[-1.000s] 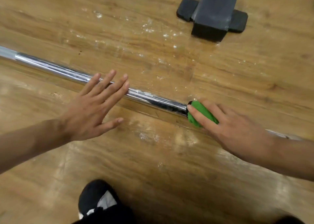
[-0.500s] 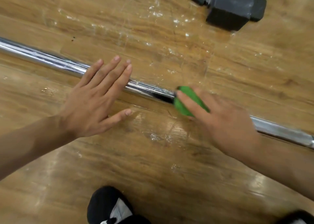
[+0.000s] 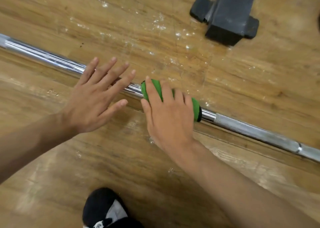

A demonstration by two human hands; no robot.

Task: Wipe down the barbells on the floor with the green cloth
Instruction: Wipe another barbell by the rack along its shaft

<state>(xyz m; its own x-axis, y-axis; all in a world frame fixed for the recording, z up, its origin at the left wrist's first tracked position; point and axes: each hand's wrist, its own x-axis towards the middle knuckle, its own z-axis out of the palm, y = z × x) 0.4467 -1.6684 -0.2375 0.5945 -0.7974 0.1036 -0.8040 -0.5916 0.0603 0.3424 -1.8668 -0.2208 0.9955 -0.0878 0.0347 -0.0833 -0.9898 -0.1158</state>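
A chrome barbell (image 3: 43,57) lies on the wooden floor, running from the upper left to the lower right. The green cloth (image 3: 156,87) is wrapped over the bar near its middle. My right hand (image 3: 166,113) grips the cloth around the bar, fingers curled over it and thumb on the near side. My left hand (image 3: 97,96) lies flat with spread straight fingers on the bar just left of the cloth. A knurled stretch of the bar shows to the right of the cloth.
A dark grey metal foot of gym equipment (image 3: 226,16) stands on the floor beyond the bar at the upper right. My black shoe (image 3: 103,208) is at the bottom centre. White scuffs mark the wooden floor (image 3: 259,82) beyond the bar.
My right hand has slid the green cloth leftward along the bar, closing up to my left hand. The left hand has stayed flat on the bar.
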